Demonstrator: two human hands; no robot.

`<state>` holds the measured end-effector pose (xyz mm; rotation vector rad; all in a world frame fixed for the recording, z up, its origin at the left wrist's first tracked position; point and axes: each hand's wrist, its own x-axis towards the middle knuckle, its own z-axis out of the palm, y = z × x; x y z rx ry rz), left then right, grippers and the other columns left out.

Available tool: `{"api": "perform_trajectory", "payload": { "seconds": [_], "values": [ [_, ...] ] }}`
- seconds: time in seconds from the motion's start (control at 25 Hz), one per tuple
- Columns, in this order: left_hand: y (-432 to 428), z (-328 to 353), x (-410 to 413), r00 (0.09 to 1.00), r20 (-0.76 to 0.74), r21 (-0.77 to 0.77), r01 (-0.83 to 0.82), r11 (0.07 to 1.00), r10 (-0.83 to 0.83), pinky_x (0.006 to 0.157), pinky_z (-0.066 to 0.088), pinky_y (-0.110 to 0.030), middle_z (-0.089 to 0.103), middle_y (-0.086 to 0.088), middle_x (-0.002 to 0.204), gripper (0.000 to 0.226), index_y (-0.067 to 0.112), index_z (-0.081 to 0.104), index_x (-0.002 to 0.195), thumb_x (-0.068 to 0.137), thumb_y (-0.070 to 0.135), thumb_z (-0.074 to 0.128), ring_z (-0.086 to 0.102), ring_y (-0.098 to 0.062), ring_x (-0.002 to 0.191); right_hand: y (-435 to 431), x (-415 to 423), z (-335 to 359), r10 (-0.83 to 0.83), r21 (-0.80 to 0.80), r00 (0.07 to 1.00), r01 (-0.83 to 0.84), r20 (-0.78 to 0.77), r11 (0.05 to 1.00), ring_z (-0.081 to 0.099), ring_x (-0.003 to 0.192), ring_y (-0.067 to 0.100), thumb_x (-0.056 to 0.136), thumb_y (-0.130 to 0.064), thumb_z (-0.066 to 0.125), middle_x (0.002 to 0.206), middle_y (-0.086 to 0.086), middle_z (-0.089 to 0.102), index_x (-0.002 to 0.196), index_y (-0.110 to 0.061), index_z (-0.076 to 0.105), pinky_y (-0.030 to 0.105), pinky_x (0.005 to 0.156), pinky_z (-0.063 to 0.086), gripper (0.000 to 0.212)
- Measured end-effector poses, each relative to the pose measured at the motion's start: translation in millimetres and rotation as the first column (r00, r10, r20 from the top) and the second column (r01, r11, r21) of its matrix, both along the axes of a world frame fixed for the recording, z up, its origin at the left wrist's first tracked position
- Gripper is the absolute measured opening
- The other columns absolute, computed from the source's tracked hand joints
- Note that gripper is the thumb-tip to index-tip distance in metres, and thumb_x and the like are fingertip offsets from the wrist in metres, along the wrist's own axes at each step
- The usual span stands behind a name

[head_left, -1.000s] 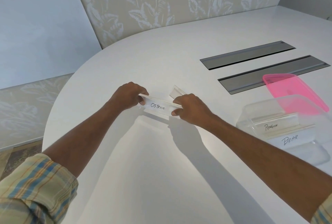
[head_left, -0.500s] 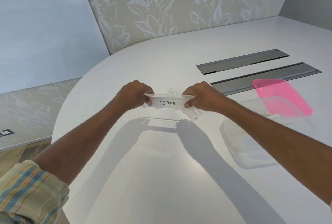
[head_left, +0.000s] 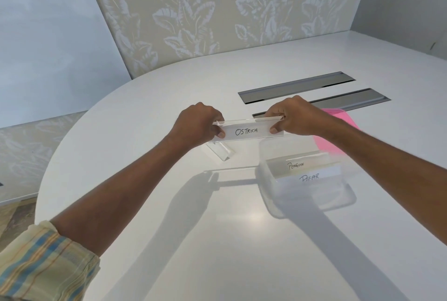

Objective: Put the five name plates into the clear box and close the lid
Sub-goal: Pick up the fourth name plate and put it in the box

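Holding: I grip the OSTRICH plate (head_left: 247,130) in the air by its two ends, my left hand (head_left: 197,124) closed on the left end and my right hand (head_left: 294,115) closed on the right end.

Near me: my arms reach forward over the white table (head_left: 145,112); a striped sleeve (head_left: 43,259) covers my left upper arm.

Clear box (head_left: 306,182): it stands open on the table, near my right arm. Two plates already stand inside it, PENGUIN (head_left: 295,165) behind and BEAR (head_left: 309,177) in front.

Plate in my hands: it hangs just above the far left corner of the box, not yet inside.

Plate left on table (head_left: 221,152): one clear plate lies below my left hand, beside the box. I cannot read any name on it.

Pink lid (head_left: 338,129): it lies behind the box, partly hidden by my right wrist.

Farther: two grey slots (head_left: 296,86) are set in the table; behind them is a wall with leaf pattern.

What changed: a second ago this plate was low, by the table, well left of the box. Now I have lifted it and carried it to the right, up to the box.

Meaning for the task: I judge this will be the third plate in. At least one more plate waits, then the lid.

Other difference: half a second ago my right arm hid the names in the box; now both show.
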<state>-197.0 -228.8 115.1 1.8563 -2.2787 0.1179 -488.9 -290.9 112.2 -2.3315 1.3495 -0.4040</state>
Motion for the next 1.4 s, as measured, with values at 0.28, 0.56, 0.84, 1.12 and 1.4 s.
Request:
{"api": "perform_trajectory", "payload": {
  "seconds": [0.28,0.56,0.84,1.12,1.4],
  "values": [
    [-9.6,-14.9,-86.7,1.0,-0.011,0.024,0.005,1.0,-0.005,0.079,0.048,-0.032,0.075,-0.004,0.114,0.048,0.031,0.074,0.127,0.083,0.049,0.081,0.067,-0.029,0.111,-5.4,-85.5,-6.6,-0.073,0.007,0.994,0.074,-0.081,0.997,0.066,0.086,0.001,0.076,-0.02,0.092,0.093,-0.015,0.076,0.104,-0.033,0.08,0.026,0.072,0.05,0.033],
    [-11.5,-45.7,-143.1,0.998,-0.041,0.081,0.047,0.996,-0.044,0.077,0.042,-0.03,0.074,-0.007,0.119,0.052,0.028,0.074,0.128,0.081,0.047,0.084,0.068,-0.032,0.113,-4.9,-131.0,-26.8,-0.118,0.011,0.981,0.121,-0.152,0.993,0.069,0.112,0.017,0.074,-0.015,0.094,0.112,-0.01,0.076,0.111,-0.026,0.081,0.042,0.101,0.055,0.042],
    [-13.1,-70.1,-162.8,0.997,0.028,0.118,0.065,0.991,-0.069,0.078,0.038,-0.032,0.076,-0.008,0.113,0.047,0.021,0.075,0.124,0.083,0.043,0.082,0.069,-0.033,0.107,-0.4,-131.1,-46.6,-0.023,-0.066,0.93,-0.001,-0.368,0.998,0.065,0.114,0.023,0.085,-0.017,0.085,0.119,0.0,0.075,0.121,-0.02,0.075,0.032,0.084,0.047,0.038],
    [-12.6,-79.5,-172.5,0.975,0.199,0.157,0.068,0.985,-0.099,0.077,0.03,-0.037,0.06,0.0,0.067,0.031,0.018,0.057,0.072,0.081,0.03,0.083,0.065,-0.034,0.075,1.5,-118.9,-60.5,-0.019,-0.244,0.715,-0.214,-0.699,0.946,0.062,0.091,0.031,0.088,-0.022,0.077,0.089,0.003,0.073,0.09,-0.017,0.069,0.035,0.071,0.029,0.009],
    [-14.2,-92.4,-179.5,0.966,0.247,0.195,0.028,0.98,-0.077,0.122,0.008,-0.062,0.07,-0.002,0.08,0.025,0.015,0.071,0.09,0.08,0.033,0.085,0.072,-0.032,0.081,3.5,-112.5,-71.0,0.006,-0.213,0.637,-0.266,-0.771,0.94,0.063,0.091,0.027,0.089,-0.024,0.076,0.092,0.003,0.072,0.092,-0.019,0.069,0.033,0.068,0.019,0.01]
  ]
}}
